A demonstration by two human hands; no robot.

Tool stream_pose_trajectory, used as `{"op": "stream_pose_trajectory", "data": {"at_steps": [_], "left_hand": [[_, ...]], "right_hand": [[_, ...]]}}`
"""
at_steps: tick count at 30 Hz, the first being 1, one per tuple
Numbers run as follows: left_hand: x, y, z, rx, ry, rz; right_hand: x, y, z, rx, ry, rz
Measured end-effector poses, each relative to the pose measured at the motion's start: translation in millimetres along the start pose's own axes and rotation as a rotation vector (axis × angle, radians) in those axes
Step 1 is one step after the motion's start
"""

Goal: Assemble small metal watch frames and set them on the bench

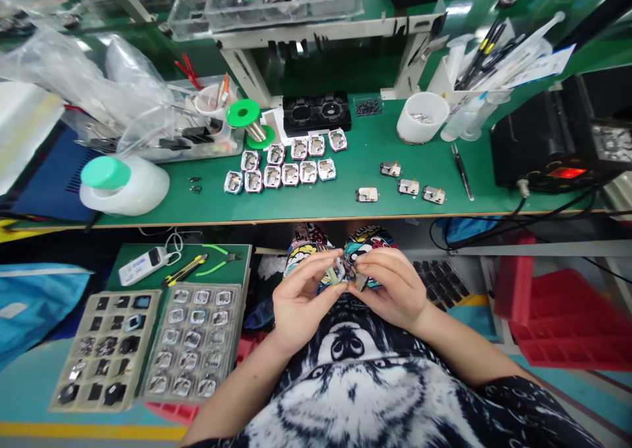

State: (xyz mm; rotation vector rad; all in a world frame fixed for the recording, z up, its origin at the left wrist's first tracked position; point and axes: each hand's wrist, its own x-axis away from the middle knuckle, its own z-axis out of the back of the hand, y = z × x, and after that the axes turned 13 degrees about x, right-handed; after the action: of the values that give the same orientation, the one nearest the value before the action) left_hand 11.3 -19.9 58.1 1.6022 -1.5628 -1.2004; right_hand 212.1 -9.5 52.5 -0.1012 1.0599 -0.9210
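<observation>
Both hands meet over my lap, below the front edge of the green bench (pixel 345 204). My left hand (pixel 301 300) pinches a small metal-framed part (pixel 338 270) between thumb and fingers. My right hand (pixel 390 287) is closed on the other side of it, holding a small dark piece (pixel 359 280) against it. On the bench above lie several similar square framed parts (pixel 289 165) in two rows, and several smaller metal parts (pixel 407 186) to their right.
Two moulded trays (pixel 148 346) of parts rest at lower left, with cutters, a knife and a white device (pixel 143 265) behind them. A white dispenser bottle (pixel 121 185), solder spool (pixel 244 116), white cup (pixel 422 116), tweezers (pixel 461 170), soldering station (pixel 557 139) and red bins (pixel 567 323) surround.
</observation>
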Motion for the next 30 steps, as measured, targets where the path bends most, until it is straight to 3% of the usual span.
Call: {"op": "stream_pose_trajectory", "data": {"at_steps": [14, 30], "left_hand": [[-1.1, -5.1, 5.5, 0.170, -0.026, 0.139], [0.6, -8.6, 12.7, 0.166, 0.086, 0.214]], "right_hand": [[-8.2, -2.9, 7.3, -0.085, -0.004, -0.147], [-20.7, 1.9, 21.7, 0.060, 0.024, -0.063]]}}
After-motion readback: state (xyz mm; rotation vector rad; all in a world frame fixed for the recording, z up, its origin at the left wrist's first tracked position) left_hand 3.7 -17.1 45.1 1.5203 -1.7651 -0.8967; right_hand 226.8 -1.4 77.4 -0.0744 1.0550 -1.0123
